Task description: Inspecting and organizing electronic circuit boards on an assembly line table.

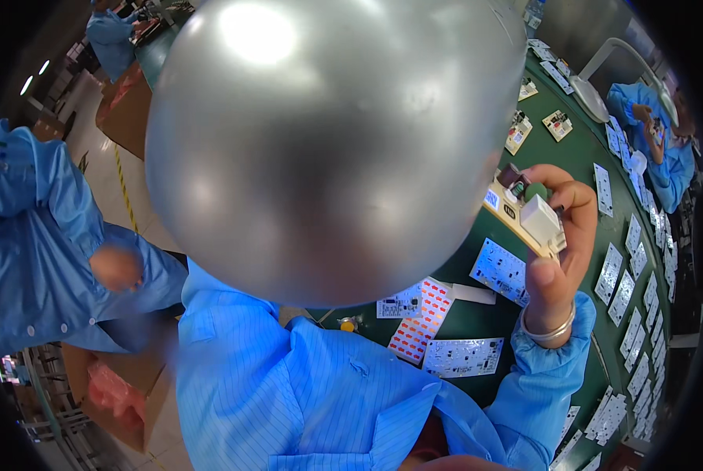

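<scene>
— How's the light?
— Bright and even overhead; a white glare spot sits on the big grey dome [336, 141], which is soft and out of focus.
— Edges?
— Bent by fisheye, black at the corners (the left side blurs too).

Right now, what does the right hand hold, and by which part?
The right hand holds a small circuit board by its lower end, between thumb and fingers. The left hand is not visible.

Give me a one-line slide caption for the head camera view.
Right hand holds a small circuit board beside a large silver dome, above a green table.
</scene>
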`<state>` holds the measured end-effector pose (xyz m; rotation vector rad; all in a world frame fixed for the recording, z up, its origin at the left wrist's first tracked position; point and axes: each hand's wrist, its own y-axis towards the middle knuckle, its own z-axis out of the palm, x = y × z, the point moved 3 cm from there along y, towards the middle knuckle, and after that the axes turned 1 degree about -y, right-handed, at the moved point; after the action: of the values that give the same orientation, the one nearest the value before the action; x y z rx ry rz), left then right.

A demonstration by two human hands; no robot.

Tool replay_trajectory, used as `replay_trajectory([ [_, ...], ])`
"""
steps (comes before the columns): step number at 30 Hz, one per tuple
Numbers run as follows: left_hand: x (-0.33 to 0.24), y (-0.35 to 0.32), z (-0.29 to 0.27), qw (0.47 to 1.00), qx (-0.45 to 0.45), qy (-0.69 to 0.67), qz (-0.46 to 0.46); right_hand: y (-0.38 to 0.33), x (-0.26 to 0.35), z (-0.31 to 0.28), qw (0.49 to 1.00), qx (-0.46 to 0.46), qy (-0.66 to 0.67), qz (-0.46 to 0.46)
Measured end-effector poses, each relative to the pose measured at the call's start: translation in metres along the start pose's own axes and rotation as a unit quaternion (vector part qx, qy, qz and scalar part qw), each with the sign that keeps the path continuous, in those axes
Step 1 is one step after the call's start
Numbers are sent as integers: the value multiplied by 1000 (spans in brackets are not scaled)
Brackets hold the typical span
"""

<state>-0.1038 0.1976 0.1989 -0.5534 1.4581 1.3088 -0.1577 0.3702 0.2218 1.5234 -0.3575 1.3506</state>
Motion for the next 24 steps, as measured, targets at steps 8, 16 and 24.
replay_trajectory([
  [8, -21, 1, 35, 979, 188, -40, -62, -8, 34, -12, 998, 10, 19, 57],
  [16, -10, -7, 40, 976, 173, 131, 32, -25, 44, -17, 995, -2, -69, -67],
  [24, -13, -18, 51, 791, -97, 471, 379, -36, 47, -13, 949, 13, -286, -134],
])
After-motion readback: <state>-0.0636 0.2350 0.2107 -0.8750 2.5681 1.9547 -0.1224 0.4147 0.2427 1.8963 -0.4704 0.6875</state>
